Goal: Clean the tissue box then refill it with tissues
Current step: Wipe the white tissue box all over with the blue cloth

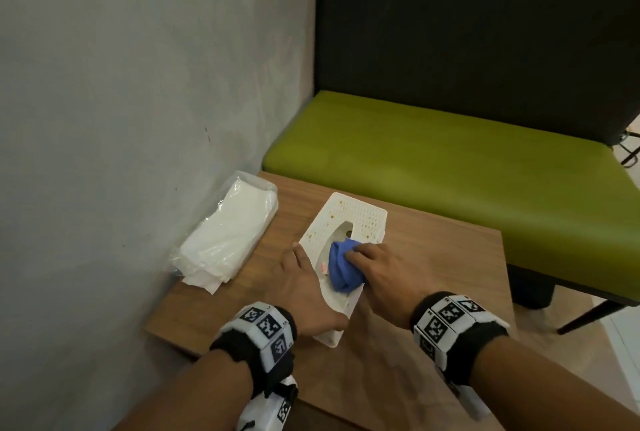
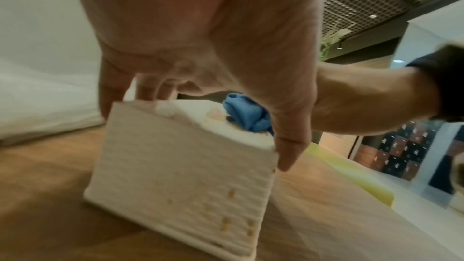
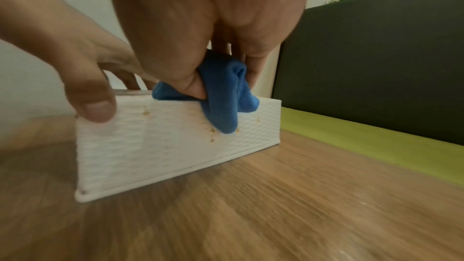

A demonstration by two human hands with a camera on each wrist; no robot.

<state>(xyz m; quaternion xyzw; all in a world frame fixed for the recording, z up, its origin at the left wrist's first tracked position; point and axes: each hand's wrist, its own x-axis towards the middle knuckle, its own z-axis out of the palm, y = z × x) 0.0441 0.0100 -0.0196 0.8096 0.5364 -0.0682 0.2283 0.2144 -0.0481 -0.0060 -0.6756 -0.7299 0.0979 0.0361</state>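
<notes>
A white textured tissue box [image 1: 360, 219] [image 2: 175, 176] [image 3: 163, 144] lies on the wooden table [image 1: 433, 257], with brown specks on its top and sides. My left hand [image 1: 304, 285] [image 2: 200, 66] [image 3: 88, 78] grips its near end, thumb on one side and fingers on the other. My right hand [image 1: 384, 274] [image 3: 208, 37] holds a bunched blue cloth [image 1: 343, 267] [image 2: 246, 114] [image 3: 223, 94] against the box's top near the opening, with part of the cloth hanging over the side.
A clear plastic pack of white tissues [image 1: 225, 233] lies at the table's left edge against the grey wall [image 1: 138, 84]. A green bench seat [image 1: 450, 160] with a dark back stands just beyond the table.
</notes>
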